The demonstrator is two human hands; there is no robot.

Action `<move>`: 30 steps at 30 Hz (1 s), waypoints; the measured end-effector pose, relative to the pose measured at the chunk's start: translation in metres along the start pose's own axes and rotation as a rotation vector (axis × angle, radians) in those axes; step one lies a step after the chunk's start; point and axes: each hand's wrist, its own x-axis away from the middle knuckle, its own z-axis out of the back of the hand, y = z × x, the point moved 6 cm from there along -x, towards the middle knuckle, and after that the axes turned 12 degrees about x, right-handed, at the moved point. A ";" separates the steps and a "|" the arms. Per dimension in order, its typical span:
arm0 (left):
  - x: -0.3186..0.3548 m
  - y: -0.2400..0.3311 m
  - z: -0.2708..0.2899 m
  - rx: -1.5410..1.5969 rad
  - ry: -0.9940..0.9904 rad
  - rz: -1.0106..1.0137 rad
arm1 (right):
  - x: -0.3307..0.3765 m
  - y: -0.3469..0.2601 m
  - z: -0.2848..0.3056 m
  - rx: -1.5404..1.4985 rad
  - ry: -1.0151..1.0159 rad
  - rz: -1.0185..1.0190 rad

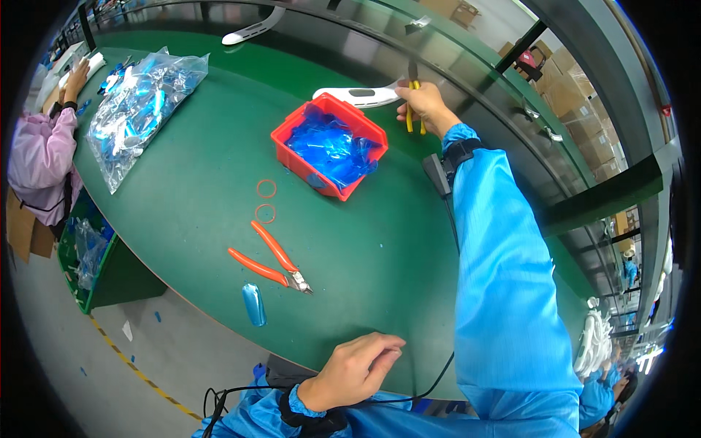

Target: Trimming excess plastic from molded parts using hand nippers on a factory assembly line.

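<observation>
Two hands are at the green table (197, 212), and only one is seen with a tool. Nearest, the left hand (354, 369) is by the near edge, its fingers curled together; no object shows in it, but I cannot tell if it pinches something small. Beyond it lie one shiny blue piece (254, 305), orange-handled cutters (276, 249) with handles apart, and two thin reddish rings (265, 222). Farther, the red bin (292, 159) is well filled with crumpled blue film (332, 146), so I judge that much work is already done. Behind the bin lies a long white part (380, 95). The right hand (431, 108) is at its end, grasping yellow-handled pliers (410, 117); whether fingers also touch the part, I cannot tell. This part seems not yet finished. At left lies a big clear bag (142, 109) of blue pieces, and at the far side another white part (237, 36); whether these are done or waiting is not shown.
</observation>
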 end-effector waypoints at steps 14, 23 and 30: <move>0.005 -0.005 -0.005 0.006 0.005 0.010 | 0.177 0.029 0.076 0.119 0.023 -0.134; 0.009 -0.011 -0.010 0.334 0.003 0.172 | 0.394 0.045 0.062 -0.467 -0.044 -0.205; 0.023 -0.021 -0.068 1.134 -0.126 0.539 | 0.521 0.071 -0.004 -0.587 -0.170 -0.243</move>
